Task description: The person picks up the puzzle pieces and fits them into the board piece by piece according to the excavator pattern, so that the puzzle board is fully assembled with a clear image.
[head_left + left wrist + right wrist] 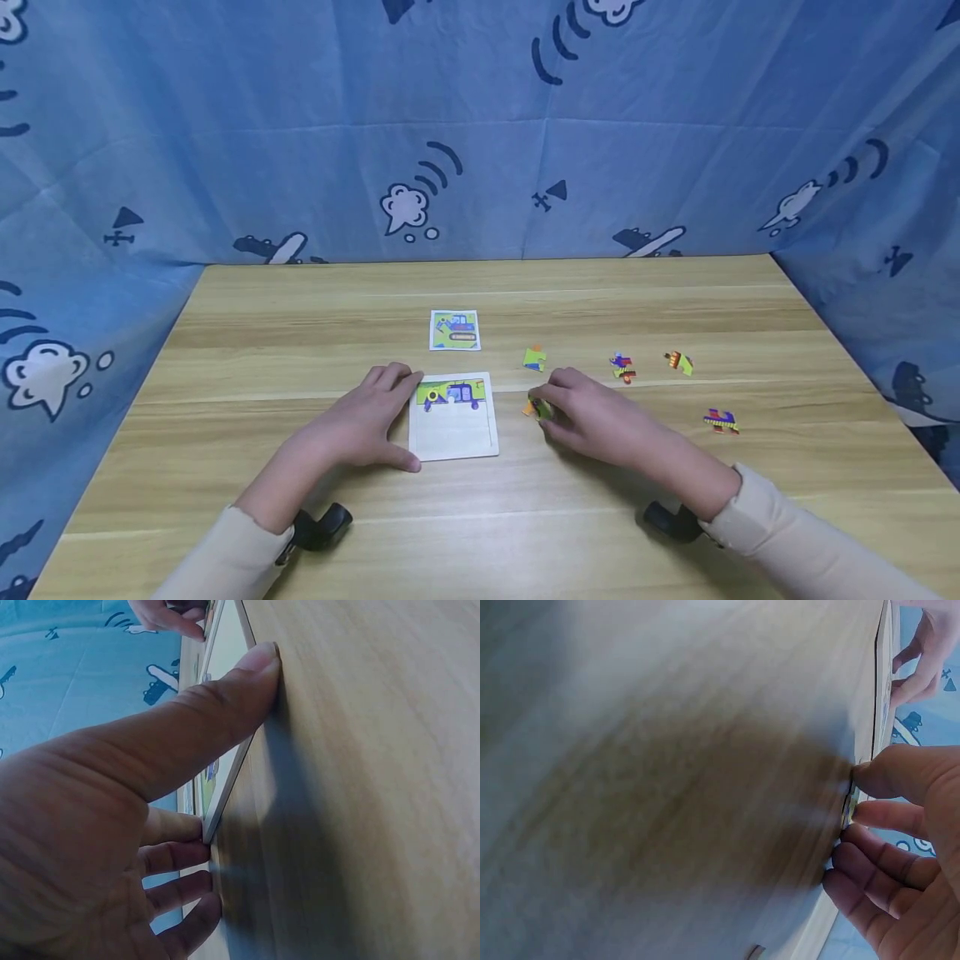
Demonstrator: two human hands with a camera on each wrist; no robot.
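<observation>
A shallow white puzzle tray (pixel 456 435) lies flat in front of me, with joined pieces of a blue-and-yellow vehicle picture (pixel 453 392) along its top. My left hand (pixel 360 427) rests at its left edge, thumb by the near corner and fingers by the far one. In the left wrist view the thumb (pixel 217 701) lies extended along the tray's side. Just right of the tray, my right hand (pixel 600 417) pinches a green-and-orange puzzle piece (pixel 542 408) low at the table. Its fingertips cover much of that piece.
Beyond the tray lies a picture card (pixel 454 331) of an excavator. Loose pieces are scattered to the right: a green one (pixel 534 359), a blue-and-red one (pixel 622 367), a green-and-brown one (pixel 679 362) and a purple-striped one (pixel 722 420). A blue patterned curtain (pixel 480 125) borders the table.
</observation>
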